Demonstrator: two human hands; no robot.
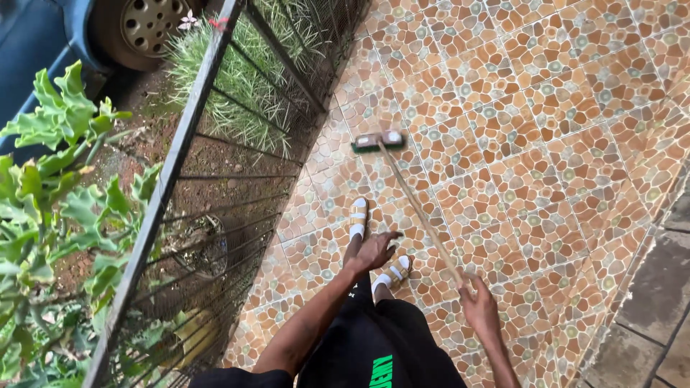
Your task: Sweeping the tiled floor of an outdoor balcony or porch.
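Item one: our right hand (480, 307), fingers wrapped narrow round the top end of a long wooden handle (420, 215). The handle slants away from us across the floor to a push broom head (378, 141), green-backed with pale bristles, resting flat on the tiles just beside the fence foot.

Item two: our left hand (375, 251), fingers spread wide and holding nothing, hovering above our feet and clear of the handle.

Item three: our two feet in white strapped sandals (358, 215), one ahead of the other, between the fence and the handle.

Item four: patterned floor tiles (546, 122), pebble design in brown, orange and green.

Item five: a dark metal fence (188, 122) with wire mesh on our left; behind it a soil bed holding grassy clumps (237, 79) and a broad-leaved plant (50, 187).

Item six: a blue car's wheel (147, 25), far corner beyond the bed
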